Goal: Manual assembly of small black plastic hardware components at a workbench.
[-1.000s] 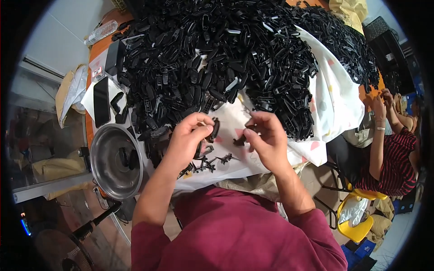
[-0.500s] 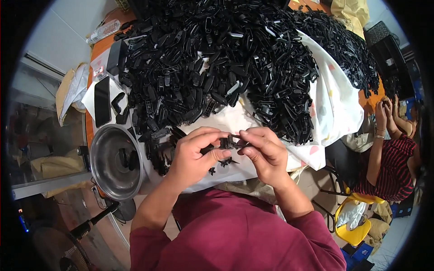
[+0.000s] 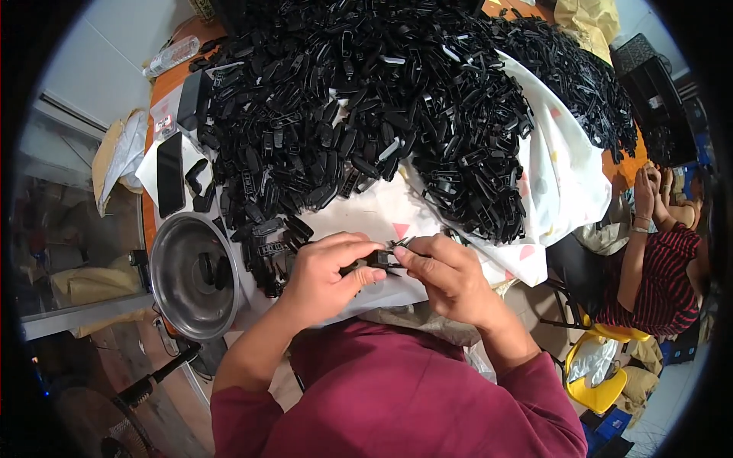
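Observation:
Above the near edge of the white cloth, my left hand point(image 3: 327, 273) grips a small black plastic part point(image 3: 387, 259) between thumb and fingers. My right hand point(image 3: 449, 276) is closed in a pinch at that part's right end, with its fingertips touching it. A thin dark piece sticks up by the right fingertips, too small to name. Just beyond both hands, a large heap of black plastic parts point(image 3: 305, 114) covers the table. Some loose black parts point(image 3: 267, 275) lie to the left of my left hand.
A steel bowl point(image 3: 162, 301) with a few black parts stands at the left edge. Behind it lie a phone point(image 3: 171, 175) and a dark box point(image 3: 194, 101). The patterned cloth point(image 3: 561, 168) bunches up at the right. Farther right, another person point(image 3: 649, 275) sits beside a yellow stool point(image 3: 592, 389).
My right hand has turned and its fingertips have moved slightly left and down against the black part. The left hand keeps its hold. Small pieces seen below the hands are now mostly covered.

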Tool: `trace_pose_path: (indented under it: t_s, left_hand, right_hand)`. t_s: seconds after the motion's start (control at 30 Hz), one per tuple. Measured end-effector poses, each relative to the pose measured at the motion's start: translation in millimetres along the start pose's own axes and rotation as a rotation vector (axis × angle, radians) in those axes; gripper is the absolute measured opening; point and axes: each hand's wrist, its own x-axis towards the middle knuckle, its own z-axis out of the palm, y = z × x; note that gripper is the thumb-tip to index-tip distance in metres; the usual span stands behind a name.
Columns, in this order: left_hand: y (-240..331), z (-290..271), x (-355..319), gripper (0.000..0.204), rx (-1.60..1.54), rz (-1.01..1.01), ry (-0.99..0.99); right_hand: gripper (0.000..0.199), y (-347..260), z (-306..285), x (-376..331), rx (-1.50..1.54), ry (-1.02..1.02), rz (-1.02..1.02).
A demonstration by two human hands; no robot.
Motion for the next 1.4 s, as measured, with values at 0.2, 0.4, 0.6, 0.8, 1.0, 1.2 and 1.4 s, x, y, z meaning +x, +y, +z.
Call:
trace_pose_path:
  t_s: [0.2,0.4,0.6,0.8,1.0,1.2,1.4]
  left_hand:
    - [13,45,-2,0.028,-0.859,-0.512,0.345]
    - [8,30,-30,0.027,-0.940,-0.515,0.249]
    - [14,-46,-71,0.023,0.490,-0.300,0.564]
    - [-21,-96,-89,0.027,1.217,-0.387,0.432]
    - [-40,-56,18,0.041,0.993,-0.203,0.503]
    - [-65,-42,84,0.055,0.882,-0.774,0.254]
    - [-51,-7,81,0.043,0.823,-0.492,0.147]
  right_hand:
    - [0.045,-6,33,-11,-0.133,0.273,0.096]
    - [0.021,-25,40,-20,0.667,0.125,0.708]
    - [0.019,-5,26,-32,0.059,-0.011,0.523]
    - [0.026,28,6,-63,-0.642,0.075,0.574]
    - [0.024,35,15,-54,-0.629,0.044,0.631]
    - [0.024,39,19,-56,-0.524,0.128,0.591]
    - [0.024,41,19,-52,-0.488,0.142,0.607]
